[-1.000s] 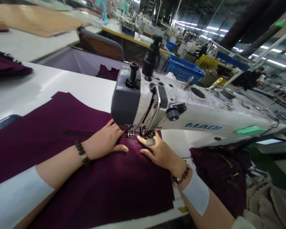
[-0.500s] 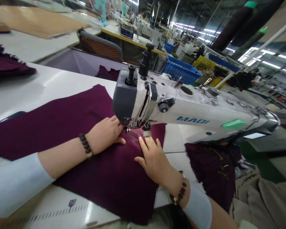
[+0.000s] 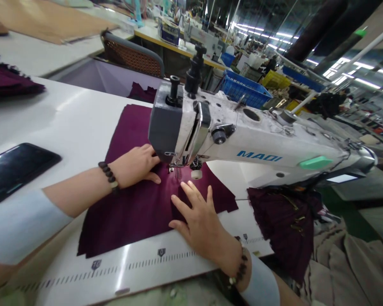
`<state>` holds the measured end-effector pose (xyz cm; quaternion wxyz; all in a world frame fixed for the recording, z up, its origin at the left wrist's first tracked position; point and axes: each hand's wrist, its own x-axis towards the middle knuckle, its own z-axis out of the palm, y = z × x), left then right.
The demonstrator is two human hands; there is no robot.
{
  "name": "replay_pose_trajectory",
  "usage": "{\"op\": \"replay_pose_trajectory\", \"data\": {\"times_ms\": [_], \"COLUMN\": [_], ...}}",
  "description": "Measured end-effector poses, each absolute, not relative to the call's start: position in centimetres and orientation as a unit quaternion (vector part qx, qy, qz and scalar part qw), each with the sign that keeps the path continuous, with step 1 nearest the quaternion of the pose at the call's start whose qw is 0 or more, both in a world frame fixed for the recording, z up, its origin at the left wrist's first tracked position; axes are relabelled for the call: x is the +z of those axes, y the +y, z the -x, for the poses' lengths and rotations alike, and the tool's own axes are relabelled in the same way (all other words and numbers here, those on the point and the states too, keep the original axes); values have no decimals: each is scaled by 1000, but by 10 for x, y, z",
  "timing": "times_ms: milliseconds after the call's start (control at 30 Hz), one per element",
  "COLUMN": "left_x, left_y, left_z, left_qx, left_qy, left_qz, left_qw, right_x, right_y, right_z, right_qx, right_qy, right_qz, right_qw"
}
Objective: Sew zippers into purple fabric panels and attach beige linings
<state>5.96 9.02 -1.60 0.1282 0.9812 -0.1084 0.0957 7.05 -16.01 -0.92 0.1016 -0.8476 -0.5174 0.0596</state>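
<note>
A dark purple fabric panel lies on the white sewing table, partly under the head of an industrial sewing machine. Close to the presser foot, stitched lines show on the cloth. My left hand rests on the panel left of the needle area, fingers stretched out and their tips partly behind the machine head. My right hand lies with spread fingers on the cloth, right of and nearer than the foot. Neither hand grasps the cloth; both press it from above.
A black phone lies at the left. Purple pieces with zippers hang at the table's right, above beige cloth. More purple fabric is stacked far left. Behind stand a chair and a blue crate.
The purple panel has turned under the machine, its long left part swinging away and uncovering the phone and the table's front ruler. My left hand shifted slightly left; my right fingers spread wider.
</note>
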Motion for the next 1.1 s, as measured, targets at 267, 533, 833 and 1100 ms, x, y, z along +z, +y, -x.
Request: {"op": "replay_pose_trajectory", "data": {"times_ms": [267, 533, 833, 1100], "left_x": [-18, -24, -26, -39], "left_y": [47, 59, 51, 57], "left_z": [-36, -40, -30, -31], "left_qx": [63, 57, 78, 79], "left_qy": [-95, -107, -123, -132], "left_qz": [-991, -987, -979, -974], "left_qw": [72, 101, 141, 164], "right_x": [-3, -9, -18, -20], "right_y": [-159, -147, -148, -145], "right_z": [-83, -110, -111, -104], "right_qx": [88, 45, 37, 31], "right_qy": [-527, -553, -550, -536], "right_qz": [839, 824, 824, 839], "right_qw": [99, 111, 131, 91]}}
